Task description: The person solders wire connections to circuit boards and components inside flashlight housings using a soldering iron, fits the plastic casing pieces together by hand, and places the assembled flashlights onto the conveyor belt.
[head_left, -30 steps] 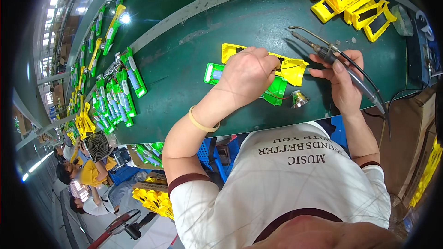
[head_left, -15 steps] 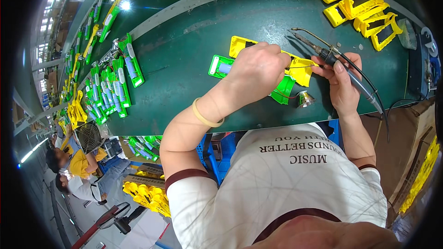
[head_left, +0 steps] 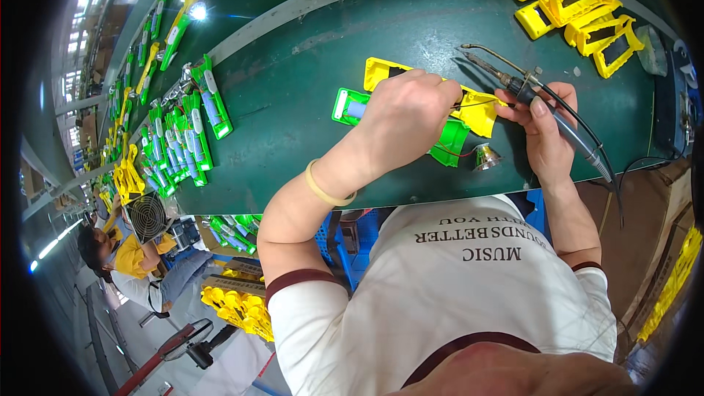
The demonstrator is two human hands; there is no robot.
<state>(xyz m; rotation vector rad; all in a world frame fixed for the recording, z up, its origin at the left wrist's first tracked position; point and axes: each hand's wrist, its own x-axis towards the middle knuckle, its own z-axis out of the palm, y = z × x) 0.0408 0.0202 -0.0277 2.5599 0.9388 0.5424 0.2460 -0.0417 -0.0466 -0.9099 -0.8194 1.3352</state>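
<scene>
My left hand (head_left: 411,114) is closed over a yellow casing (head_left: 480,112) and a green casing (head_left: 449,141). Its fingertips are mostly hidden from above. A thin dark wire (head_left: 477,105) stretches from these fingers toward my right hand (head_left: 546,128). That hand is closed round a soldering iron (head_left: 521,89), whose tip and thin metal tube point up and to the left. Inside the green casing's left end lies a blue cylindrical cell (head_left: 356,109). By its right end sits a small silver reflector cup (head_left: 485,157), joined to it by a red wire.
Yellow frames (head_left: 579,4) pile up at the table's far right. Several green casings with blue cells (head_left: 176,139) lie on the left. A black cable hangs from the iron. Beyond the left edge are a fan grille (head_left: 147,216) and another person (head_left: 128,260).
Both hands hold nearly the same pose over the casings. The view has shifted slightly, and the person at the left shows differently.
</scene>
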